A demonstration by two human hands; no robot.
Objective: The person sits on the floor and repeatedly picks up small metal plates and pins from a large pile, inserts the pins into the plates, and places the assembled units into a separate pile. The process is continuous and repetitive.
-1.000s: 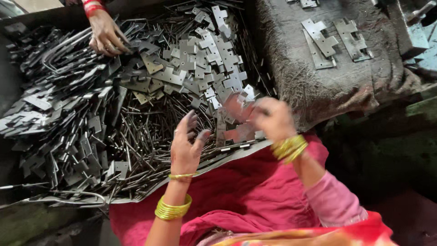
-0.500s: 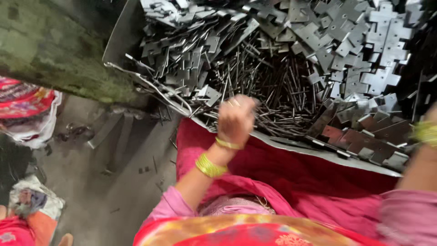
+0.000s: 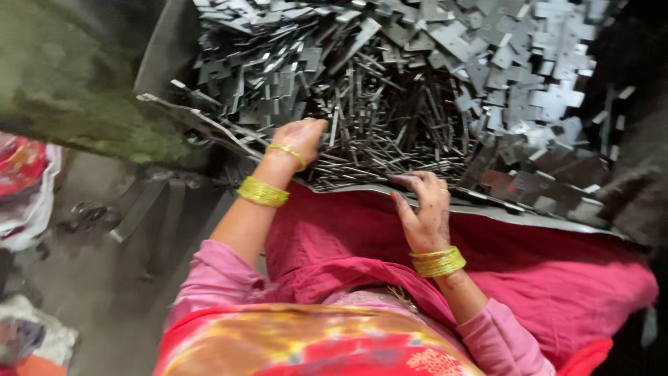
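A big heap of flat grey metal pieces (image 3: pixel 445 63) and thin metal rods (image 3: pixel 390 139) fills a metal tray (image 3: pixel 487 209) in front of me. My left hand (image 3: pixel 300 136) reaches into the near edge of the rods with its fingers curled down among them; what it grips is hidden. My right hand (image 3: pixel 423 209) rests at the tray's near rim, fingers loosely bent over the rods, with nothing clearly held. Both wrists wear gold bangles. A pink-red cloth (image 3: pixel 557 278) covers my lap below the tray.
A mossy concrete wall (image 3: pixel 76 83) stands at the left. Grey floor (image 3: pixel 90 278) with scrap metal strips (image 3: pixel 139 209) lies below it. Coloured cloth bundles (image 3: pixel 24 181) sit at the far left edge. Dark sacking (image 3: pixel 640 181) is at the right.
The view swung left and down. Another person's hand at the heap's far side went out of view. My left hand moved into the rods; my right hand dropped to the tray's rim.
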